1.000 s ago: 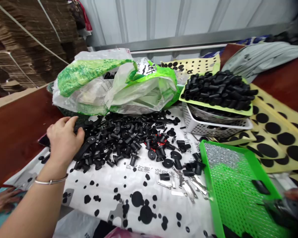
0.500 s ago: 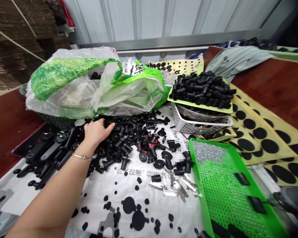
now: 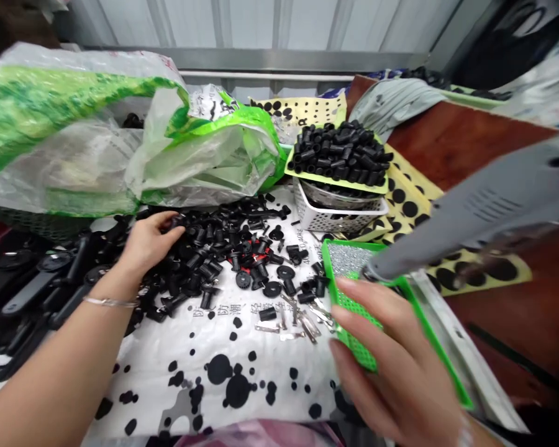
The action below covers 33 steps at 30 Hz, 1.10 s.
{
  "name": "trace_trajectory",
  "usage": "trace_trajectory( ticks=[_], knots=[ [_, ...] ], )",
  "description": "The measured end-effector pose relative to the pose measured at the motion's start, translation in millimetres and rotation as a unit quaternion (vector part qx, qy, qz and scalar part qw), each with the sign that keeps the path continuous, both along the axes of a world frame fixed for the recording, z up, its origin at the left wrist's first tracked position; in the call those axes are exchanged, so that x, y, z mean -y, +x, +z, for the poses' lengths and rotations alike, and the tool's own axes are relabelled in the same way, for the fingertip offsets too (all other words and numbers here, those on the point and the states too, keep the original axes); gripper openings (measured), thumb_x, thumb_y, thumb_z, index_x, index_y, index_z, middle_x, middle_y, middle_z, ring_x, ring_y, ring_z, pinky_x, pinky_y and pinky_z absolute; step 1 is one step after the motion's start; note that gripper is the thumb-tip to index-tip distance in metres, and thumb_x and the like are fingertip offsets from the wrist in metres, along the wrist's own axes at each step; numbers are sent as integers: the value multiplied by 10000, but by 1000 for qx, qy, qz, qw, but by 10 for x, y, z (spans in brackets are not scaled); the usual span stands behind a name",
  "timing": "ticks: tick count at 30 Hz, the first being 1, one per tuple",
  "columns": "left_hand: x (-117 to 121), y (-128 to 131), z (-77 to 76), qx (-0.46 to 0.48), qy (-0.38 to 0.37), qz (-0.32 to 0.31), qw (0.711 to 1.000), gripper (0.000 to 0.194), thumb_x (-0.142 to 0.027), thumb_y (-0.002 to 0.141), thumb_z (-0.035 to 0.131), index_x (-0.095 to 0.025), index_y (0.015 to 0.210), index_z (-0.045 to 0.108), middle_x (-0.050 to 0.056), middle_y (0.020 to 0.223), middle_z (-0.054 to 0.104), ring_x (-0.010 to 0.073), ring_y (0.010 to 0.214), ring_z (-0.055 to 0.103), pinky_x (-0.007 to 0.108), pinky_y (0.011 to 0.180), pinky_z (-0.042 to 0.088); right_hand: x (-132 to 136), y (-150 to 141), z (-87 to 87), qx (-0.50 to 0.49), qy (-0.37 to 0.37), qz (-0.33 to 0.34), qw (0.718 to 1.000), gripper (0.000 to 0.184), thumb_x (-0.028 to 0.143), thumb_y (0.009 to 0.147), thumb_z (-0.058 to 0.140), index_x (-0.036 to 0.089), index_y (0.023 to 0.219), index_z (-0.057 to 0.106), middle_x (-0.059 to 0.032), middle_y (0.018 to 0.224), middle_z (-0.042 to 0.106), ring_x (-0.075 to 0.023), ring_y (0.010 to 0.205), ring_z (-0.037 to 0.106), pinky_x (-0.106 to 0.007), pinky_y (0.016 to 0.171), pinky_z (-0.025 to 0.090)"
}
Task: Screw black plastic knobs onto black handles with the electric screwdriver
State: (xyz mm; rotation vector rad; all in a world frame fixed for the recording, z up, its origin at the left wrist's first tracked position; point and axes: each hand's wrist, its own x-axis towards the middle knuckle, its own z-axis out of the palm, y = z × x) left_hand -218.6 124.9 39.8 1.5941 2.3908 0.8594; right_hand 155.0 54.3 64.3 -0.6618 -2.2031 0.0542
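Left hand at the heap, a worker touches small black parts toward the far side of a white printed sheet; thumb and forefinger tips stand parted, though whether they grip a piece cannot be told. The heaped parts point every way, while a lone black tube lies with its long axis roughly left to right beside silver clips. Long black handles slant along the sheet's left side. A green-and-clear plastic bag crowds its far edge, a white basket to the right. Nearer, the right hand, fingers spread, partly hides a green tray; a grey tool slants across the tray's far end.
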Motion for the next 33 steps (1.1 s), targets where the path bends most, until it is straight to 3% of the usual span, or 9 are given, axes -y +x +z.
trace_trajectory(
  ticks=[4,5,8,10,14,19,28,31,33],
  knots=[
    [381,358,131,88,140,18,986,541,-329,814,589,-135,1313,511,93,1192,660,207,1009,631,314,942,464,-277,-243,-130,101,-49,-62,992,281,129,863,478,90,1130,555,-160,1148,606,-248,1066,563,-410,907,496],
    [499,475,158,189,167,22,967,529,-322,791,634,-160,1287,545,80,1128,692,206,985,648,318,944,469,-350,-269,-183,158,-67,-96,981,288,142,882,444,87,1142,555,-160,1164,601,-247,1061,560,-405,908,495],
    [851,792,153,388,117,14,914,486,-318,737,715,-211,1202,618,35,950,741,177,844,681,284,888,511,-565,-291,-316,307,-104,-173,930,345,97,876,393,96,1185,547,-155,1207,581,-263,1089,522,-407,937,456],
    [1025,921,54,453,83,-24,887,455,-343,742,715,-223,1172,625,31,926,748,166,791,682,264,833,533,-694,-289,-369,346,-111,-190,912,371,47,844,394,101,1173,557,-161,1149,600,-280,1066,514,-425,927,424],
    [1193,986,-257,523,22,-98,846,434,-351,764,708,-216,1163,598,47,929,743,163,770,680,250,739,559,-880,-324,-398,383,-128,-207,891,308,30,822,412,94,1055,603,-157,935,631,-277,925,539,-410,833,390],
    [1237,1055,-446,562,-2,-148,813,383,-300,816,654,-224,1179,561,58,995,713,137,698,642,210,555,524,-985,-484,-386,385,-160,-219,882,240,223,895,459,138,1086,577,-126,982,619,-241,884,536,-349,762,365],
    [1253,1117,-413,572,-2,-151,806,396,-239,736,687,-177,1113,584,51,891,703,140,660,654,215,551,517,-1140,-597,-611,324,-211,-206,899,223,87,832,430,108,978,597,-127,973,547,-178,739,484,-309,640,329],
    [1264,1081,-489,526,-3,-148,838,413,-277,739,667,-169,1129,585,52,871,693,159,679,649,237,556,514,-1151,-554,-643,273,-232,-178,917,232,70,813,437,115,958,611,-109,940,540,-180,769,492,-318,687,369],
    [1268,1060,-551,437,-12,-152,886,418,-293,763,630,-170,1160,585,47,840,681,157,642,626,253,549,502,-1148,-531,-638,227,-251,-158,928,258,73,813,442,129,980,631,-103,942,544,-184,791,514,-334,728,406]
  ],
)
